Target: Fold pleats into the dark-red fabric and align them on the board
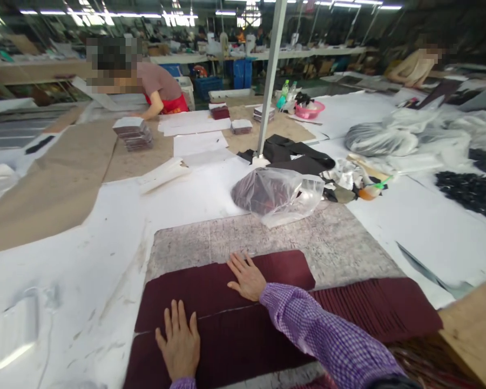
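L hand [180, 340] & R hand [248, 279] spread flat on maroon pcs [230, 340], plastic bag [273, 193] beyond, pole [271, 81] up behind it.

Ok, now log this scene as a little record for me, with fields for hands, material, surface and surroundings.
Left hand: open, palm on near maroon row, fingers reaching onto far row
Right hand: open, on far row
Material: maroon pieces, overlapping edges visible at right
Surface: mottled grey board
Beyond: clear plastic bag at board's far edge
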Demonstrator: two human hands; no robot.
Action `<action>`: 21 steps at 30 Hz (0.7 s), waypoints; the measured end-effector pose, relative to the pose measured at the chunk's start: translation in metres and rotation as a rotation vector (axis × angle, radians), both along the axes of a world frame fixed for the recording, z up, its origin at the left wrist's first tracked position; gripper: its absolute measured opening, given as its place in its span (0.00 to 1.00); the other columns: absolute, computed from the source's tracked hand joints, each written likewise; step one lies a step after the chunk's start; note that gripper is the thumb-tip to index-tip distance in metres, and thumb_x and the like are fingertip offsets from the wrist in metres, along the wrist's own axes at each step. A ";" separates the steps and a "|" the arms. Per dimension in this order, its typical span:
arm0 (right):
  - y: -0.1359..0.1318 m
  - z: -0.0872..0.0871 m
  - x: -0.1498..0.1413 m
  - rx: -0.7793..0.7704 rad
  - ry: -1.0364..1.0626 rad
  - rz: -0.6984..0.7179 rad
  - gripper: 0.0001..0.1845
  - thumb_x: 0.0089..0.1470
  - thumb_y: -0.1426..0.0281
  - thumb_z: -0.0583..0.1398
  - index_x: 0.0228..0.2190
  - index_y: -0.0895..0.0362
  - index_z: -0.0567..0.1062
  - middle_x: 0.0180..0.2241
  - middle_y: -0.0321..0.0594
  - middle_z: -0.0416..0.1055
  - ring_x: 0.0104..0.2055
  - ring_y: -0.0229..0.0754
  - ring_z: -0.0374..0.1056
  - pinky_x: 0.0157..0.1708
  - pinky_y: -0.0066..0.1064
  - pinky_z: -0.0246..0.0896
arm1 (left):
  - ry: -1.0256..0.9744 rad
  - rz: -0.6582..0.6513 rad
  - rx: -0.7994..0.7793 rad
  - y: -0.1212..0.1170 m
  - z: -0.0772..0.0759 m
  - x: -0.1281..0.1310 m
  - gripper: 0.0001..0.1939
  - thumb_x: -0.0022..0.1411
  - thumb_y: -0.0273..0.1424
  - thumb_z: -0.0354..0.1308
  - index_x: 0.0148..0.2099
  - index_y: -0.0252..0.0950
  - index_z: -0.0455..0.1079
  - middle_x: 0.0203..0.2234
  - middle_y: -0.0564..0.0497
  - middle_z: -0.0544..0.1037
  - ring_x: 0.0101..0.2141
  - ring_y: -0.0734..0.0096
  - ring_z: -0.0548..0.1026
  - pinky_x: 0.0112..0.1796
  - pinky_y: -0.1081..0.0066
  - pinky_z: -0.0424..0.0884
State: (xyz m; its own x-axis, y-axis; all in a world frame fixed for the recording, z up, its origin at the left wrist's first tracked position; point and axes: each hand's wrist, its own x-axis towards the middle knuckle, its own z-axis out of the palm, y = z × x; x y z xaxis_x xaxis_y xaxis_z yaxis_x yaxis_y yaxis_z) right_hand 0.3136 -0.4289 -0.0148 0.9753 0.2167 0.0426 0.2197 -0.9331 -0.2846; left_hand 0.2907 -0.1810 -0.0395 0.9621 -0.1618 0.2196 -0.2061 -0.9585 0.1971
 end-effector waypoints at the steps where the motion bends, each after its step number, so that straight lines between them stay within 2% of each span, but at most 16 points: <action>1: 0.004 0.005 0.003 0.004 -0.010 0.017 0.37 0.62 0.51 0.48 0.63 0.60 0.54 0.66 0.46 0.48 0.69 0.48 0.41 0.66 0.47 0.37 | -0.006 -0.008 -0.001 0.001 -0.001 0.000 0.29 0.69 0.34 0.40 0.69 0.32 0.41 0.65 0.38 0.56 0.65 0.51 0.51 0.60 0.42 0.47; 3: -0.004 0.017 0.002 -0.001 -0.035 0.008 0.34 0.63 0.52 0.46 0.65 0.55 0.51 0.67 0.40 0.48 0.69 0.41 0.40 0.66 0.40 0.39 | -0.019 -0.024 -0.009 0.004 -0.005 0.000 0.29 0.69 0.34 0.40 0.69 0.33 0.40 0.65 0.38 0.56 0.65 0.51 0.51 0.60 0.41 0.47; 4: -0.015 0.021 -0.003 -0.012 -0.048 -0.028 0.33 0.64 0.54 0.45 0.65 0.54 0.48 0.67 0.38 0.47 0.69 0.39 0.39 0.66 0.39 0.38 | -0.021 -0.029 -0.013 0.006 -0.008 0.000 0.30 0.69 0.33 0.40 0.69 0.34 0.40 0.65 0.38 0.55 0.65 0.51 0.51 0.60 0.41 0.47; 5: -0.030 0.024 -0.009 -0.029 -0.061 -0.093 0.32 0.65 0.56 0.44 0.66 0.53 0.46 0.67 0.38 0.46 0.69 0.41 0.38 0.67 0.42 0.35 | -0.026 -0.027 -0.017 0.007 -0.010 0.001 0.30 0.69 0.34 0.40 0.69 0.35 0.40 0.65 0.39 0.56 0.65 0.50 0.52 0.60 0.41 0.48; 6: -0.047 0.025 -0.017 -0.052 -0.069 -0.176 0.32 0.66 0.58 0.43 0.66 0.54 0.44 0.67 0.41 0.45 0.69 0.44 0.38 0.66 0.48 0.32 | -0.032 -0.022 -0.022 0.007 -0.013 0.002 0.30 0.68 0.34 0.40 0.69 0.36 0.39 0.65 0.39 0.56 0.64 0.50 0.53 0.60 0.41 0.49; 7: -0.064 0.022 -0.026 -0.079 -0.072 -0.283 0.31 0.66 0.61 0.41 0.66 0.58 0.43 0.67 0.48 0.46 0.69 0.49 0.39 0.65 0.55 0.30 | -0.044 -0.015 -0.027 0.007 -0.014 0.003 0.30 0.68 0.35 0.41 0.69 0.38 0.40 0.65 0.39 0.56 0.64 0.50 0.53 0.59 0.41 0.50; 8: -0.080 0.018 -0.035 -0.106 -0.068 -0.362 0.32 0.66 0.61 0.41 0.66 0.63 0.44 0.66 0.55 0.48 0.68 0.53 0.41 0.63 0.60 0.31 | -0.056 -0.006 -0.034 0.007 -0.016 0.004 0.31 0.68 0.35 0.41 0.69 0.39 0.40 0.64 0.39 0.57 0.64 0.50 0.54 0.59 0.41 0.50; 10: -0.102 0.006 -0.048 -0.152 -0.047 -0.438 0.34 0.65 0.59 0.44 0.65 0.66 0.49 0.65 0.58 0.50 0.67 0.57 0.43 0.62 0.61 0.35 | -0.069 0.009 -0.045 0.006 -0.016 0.005 0.31 0.68 0.35 0.42 0.69 0.40 0.40 0.64 0.40 0.58 0.63 0.50 0.55 0.59 0.41 0.51; 13: -0.111 -0.013 -0.054 -0.206 -0.022 -0.460 0.34 0.63 0.56 0.46 0.63 0.64 0.54 0.67 0.52 0.46 0.68 0.54 0.41 0.64 0.54 0.35 | -0.055 0.006 -0.054 0.005 -0.012 0.003 0.30 0.68 0.34 0.42 0.69 0.39 0.40 0.65 0.40 0.57 0.64 0.51 0.54 0.60 0.42 0.49; 15: -0.111 -0.020 -0.055 -0.234 -0.011 -0.455 0.35 0.63 0.55 0.45 0.63 0.64 0.55 0.67 0.50 0.44 0.69 0.52 0.39 0.65 0.51 0.34 | -0.035 -0.012 -0.064 0.005 -0.008 0.001 0.29 0.69 0.34 0.41 0.69 0.38 0.41 0.65 0.40 0.57 0.65 0.52 0.52 0.61 0.43 0.47; 19: -0.131 -0.017 -0.072 -0.286 -0.005 -0.421 0.35 0.63 0.55 0.45 0.63 0.63 0.55 0.68 0.46 0.43 0.70 0.47 0.34 0.66 0.46 0.28 | 0.047 0.005 -0.189 0.005 -0.006 0.008 0.29 0.69 0.34 0.39 0.68 0.29 0.44 0.65 0.33 0.55 0.66 0.48 0.47 0.60 0.40 0.45; 21: -0.146 -0.010 -0.084 -0.304 -0.028 -0.418 0.34 0.64 0.56 0.45 0.63 0.65 0.54 0.67 0.51 0.46 0.69 0.50 0.36 0.66 0.48 0.28 | 0.071 0.028 -0.213 0.003 -0.005 0.013 0.29 0.69 0.35 0.37 0.68 0.26 0.46 0.65 0.31 0.53 0.66 0.47 0.45 0.60 0.40 0.45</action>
State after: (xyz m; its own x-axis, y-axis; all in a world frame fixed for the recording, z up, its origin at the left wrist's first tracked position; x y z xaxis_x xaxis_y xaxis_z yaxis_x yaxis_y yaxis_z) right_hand 0.2299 -0.5747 -0.0246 0.9807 -0.1843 0.0652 -0.1855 -0.9825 0.0139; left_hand 0.3034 -0.1783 -0.0444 0.9799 -0.0918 0.1771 -0.1582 -0.8987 0.4091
